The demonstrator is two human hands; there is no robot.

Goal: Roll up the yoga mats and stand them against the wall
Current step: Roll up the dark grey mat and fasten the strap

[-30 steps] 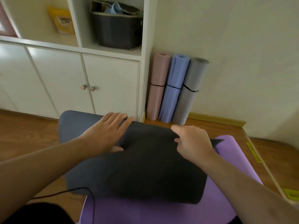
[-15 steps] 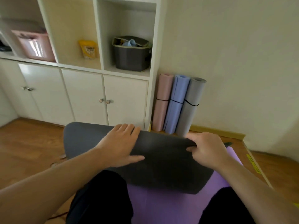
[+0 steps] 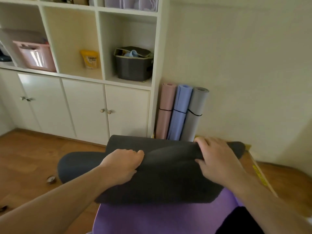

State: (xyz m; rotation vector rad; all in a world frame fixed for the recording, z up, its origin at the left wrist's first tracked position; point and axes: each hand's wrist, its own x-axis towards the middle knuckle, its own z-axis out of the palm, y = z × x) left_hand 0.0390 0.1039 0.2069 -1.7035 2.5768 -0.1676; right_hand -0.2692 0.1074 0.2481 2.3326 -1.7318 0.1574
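Note:
A dark grey yoga mat (image 3: 162, 181) lies across a purple mat (image 3: 157, 218) on the floor, its far edge folded over toward me. My left hand (image 3: 123, 164) grips that folded edge with curled fingers. My right hand (image 3: 214, 159) grips the same edge further right, thumb under the fold. Three rolled mats stand against the wall, each bound by a black band: a pink mat (image 3: 165, 110), a blue mat (image 3: 179, 112) and a grey mat (image 3: 195, 114).
A white cabinet (image 3: 84, 107) with open shelves holds a pink bin (image 3: 36, 56), a yellow pouch (image 3: 89, 59) and a dark basket (image 3: 133, 65). A small roll of tape (image 3: 50, 179) lies on the wooden floor at the left. A floor step with yellow tape (image 3: 260, 174) runs at the right.
Both hands have gone from lying on the dark mat to gripping its far edge and folding it over. My view has lifted, showing more of the shelves.

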